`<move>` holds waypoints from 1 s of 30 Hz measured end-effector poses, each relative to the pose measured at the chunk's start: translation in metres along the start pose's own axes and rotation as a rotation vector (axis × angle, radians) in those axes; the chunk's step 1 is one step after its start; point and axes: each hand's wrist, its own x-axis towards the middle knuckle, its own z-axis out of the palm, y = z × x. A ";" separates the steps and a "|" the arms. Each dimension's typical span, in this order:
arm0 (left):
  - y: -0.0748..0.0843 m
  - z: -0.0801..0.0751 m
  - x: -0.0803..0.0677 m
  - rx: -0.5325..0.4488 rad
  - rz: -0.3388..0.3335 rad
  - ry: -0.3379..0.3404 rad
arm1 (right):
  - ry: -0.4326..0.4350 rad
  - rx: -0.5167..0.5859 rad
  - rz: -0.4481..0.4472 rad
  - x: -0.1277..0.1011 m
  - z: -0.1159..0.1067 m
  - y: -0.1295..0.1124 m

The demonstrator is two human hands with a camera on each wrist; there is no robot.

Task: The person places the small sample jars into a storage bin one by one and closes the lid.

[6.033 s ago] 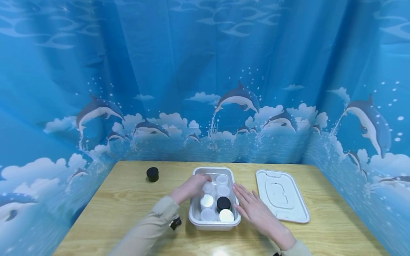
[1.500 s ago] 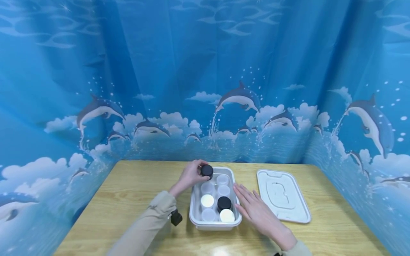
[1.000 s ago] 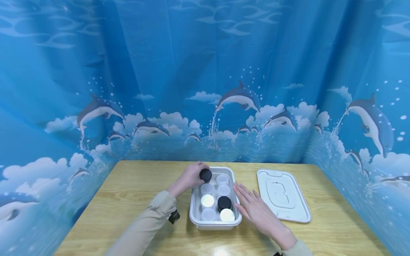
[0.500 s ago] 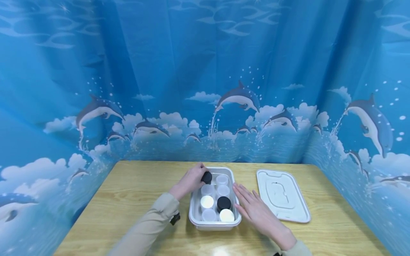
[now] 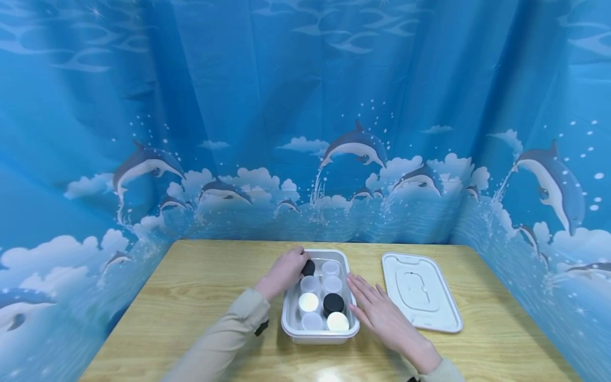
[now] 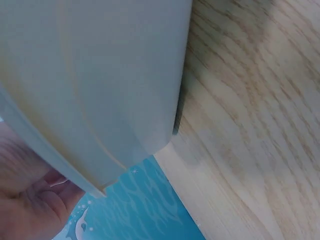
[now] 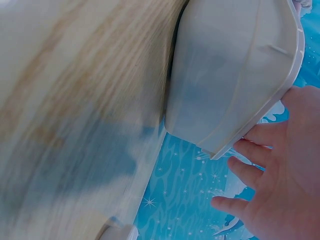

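Observation:
A white plastic bin (image 5: pixel 291 324) stands mid-table and holds several small round jars with clear, white and black lids. My left hand (image 5: pixel 285 269) reaches over the bin's far left corner and grips a black-lidded jar (image 5: pixel 308 267) low inside it. Straight-fingered, my right hand (image 5: pixel 377 310) lies flat against the bin's right rim. Another black-lidded jar (image 5: pixel 333 303) stands near the bin's front right. The left wrist view shows the bin's outer wall (image 6: pixel 95 90) and part of my left hand (image 6: pixel 30 205). The right wrist view shows the bin's wall (image 7: pixel 225 80) with my right hand's fingers (image 7: pixel 260 135) at its rim.
The bin's white lid (image 5: pixel 420 291) lies flat on the wooden table (image 5: pixel 191 297) to the right of the bin. A blue dolphin-print curtain (image 5: pixel 305 132) closes off the table at the back and both sides.
My left hand fetched the black-lidded jar from the table's far left, carried it over the bin's far left corner and has lowered it into the bin. The right hand stayed put.

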 end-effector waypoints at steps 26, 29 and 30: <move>0.039 -0.053 0.005 -0.425 -0.195 0.054 | -0.024 0.083 0.042 0.001 -0.004 -0.001; 0.052 -0.056 0.002 -0.577 -0.206 0.104 | -0.026 0.098 0.043 0.003 -0.005 0.000; 0.057 -0.057 0.002 -0.625 -0.208 0.117 | -0.025 0.106 0.043 0.004 -0.006 0.001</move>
